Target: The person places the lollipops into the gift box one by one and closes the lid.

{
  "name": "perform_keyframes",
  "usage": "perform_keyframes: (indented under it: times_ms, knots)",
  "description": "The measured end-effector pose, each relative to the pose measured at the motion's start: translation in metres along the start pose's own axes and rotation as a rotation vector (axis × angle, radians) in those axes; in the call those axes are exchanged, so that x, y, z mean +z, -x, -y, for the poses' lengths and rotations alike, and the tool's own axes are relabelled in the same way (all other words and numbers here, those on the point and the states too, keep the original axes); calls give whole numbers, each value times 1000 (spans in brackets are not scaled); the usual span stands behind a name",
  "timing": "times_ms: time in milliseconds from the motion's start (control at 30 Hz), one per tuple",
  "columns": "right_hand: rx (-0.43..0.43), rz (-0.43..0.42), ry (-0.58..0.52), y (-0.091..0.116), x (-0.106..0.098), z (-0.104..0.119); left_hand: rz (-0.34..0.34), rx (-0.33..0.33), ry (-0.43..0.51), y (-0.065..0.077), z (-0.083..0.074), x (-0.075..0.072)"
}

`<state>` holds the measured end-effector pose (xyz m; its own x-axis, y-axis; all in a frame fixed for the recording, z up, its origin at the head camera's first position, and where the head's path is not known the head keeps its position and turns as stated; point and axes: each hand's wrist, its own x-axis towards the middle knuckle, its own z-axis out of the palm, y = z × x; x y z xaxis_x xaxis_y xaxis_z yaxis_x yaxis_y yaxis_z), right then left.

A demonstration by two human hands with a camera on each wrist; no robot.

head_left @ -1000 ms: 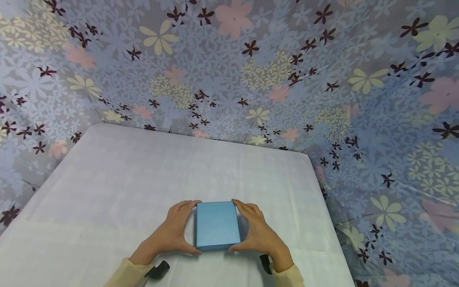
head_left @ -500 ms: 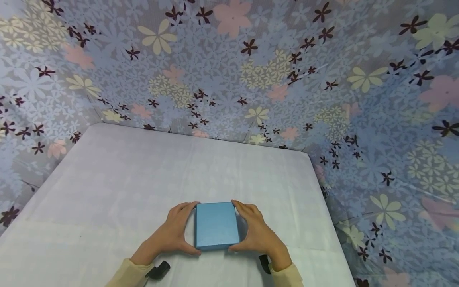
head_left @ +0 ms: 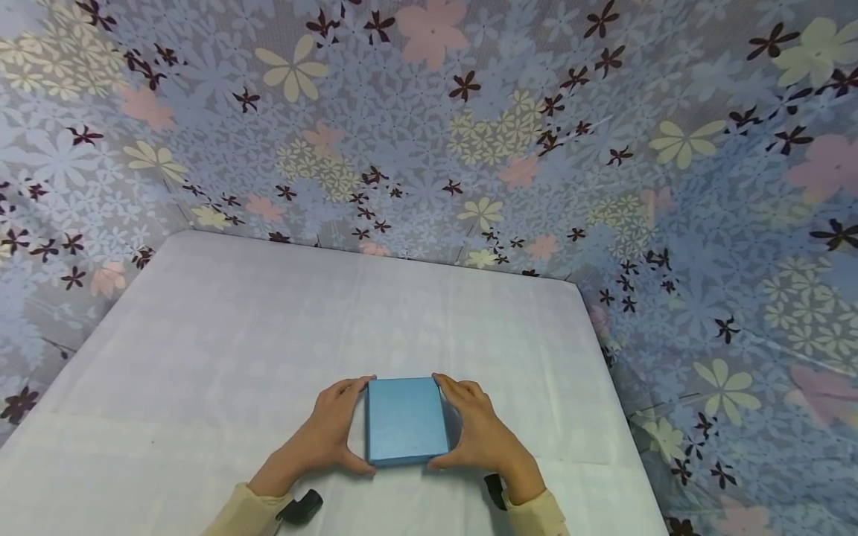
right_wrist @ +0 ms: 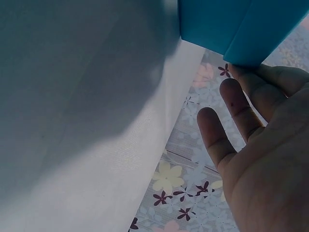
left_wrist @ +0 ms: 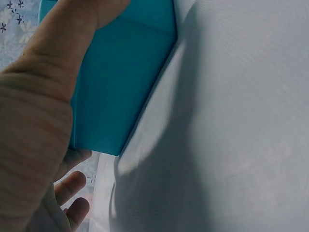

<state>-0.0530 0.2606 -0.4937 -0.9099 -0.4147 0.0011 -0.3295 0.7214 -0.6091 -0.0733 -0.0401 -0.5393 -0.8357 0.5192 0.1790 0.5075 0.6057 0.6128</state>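
A blue square box (head_left: 406, 420) lies near the front of the white-covered table, seemingly flat on the cloth. At its left side, my left hand (head_left: 328, 428) grips it, thumb at the near corner and fingertips at the far one. My right hand (head_left: 479, 424) holds the opposite side in the same way. Up close in the left wrist view, the thumb presses on the side of the box (left_wrist: 111, 92), while other fingers (left_wrist: 71, 187) spread past its far end. In the right wrist view, fingertips touch a corner of the box (right_wrist: 217, 24); two more fingers (right_wrist: 215, 133) stand apart from it.
The white cloth (head_left: 302, 313) covers a wide table whose back and right edges meet a floral curtain (head_left: 415, 134). Dark wrist-worn pieces, one on the left wrist (head_left: 302, 508) and one on the right (head_left: 494, 491), sit beside light sleeves (head_left: 536, 515).
Almost nothing differs. Both hands keep their hold on the box, which stays in place; the whole head view shifts only very slightly.
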Motion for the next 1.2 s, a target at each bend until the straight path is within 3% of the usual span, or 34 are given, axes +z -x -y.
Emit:
perform_keyframes:
  times_ms: [467, 700, 1000, 1200]
  knots:
    - [25, 11, -24, -2, 7, -3, 54, -30, 53, 3, -5, -9]
    - [28, 23, -15, -2, 8, -3, 64, -101, 117, 6, -7, -9]
    - [46, 29, -34, -1, 4, -3, -1, -28, 91, 1, -7, -2]
    - [56, 35, -35, -8, 12, -5, 42, -84, 117, 1, -4, -10]
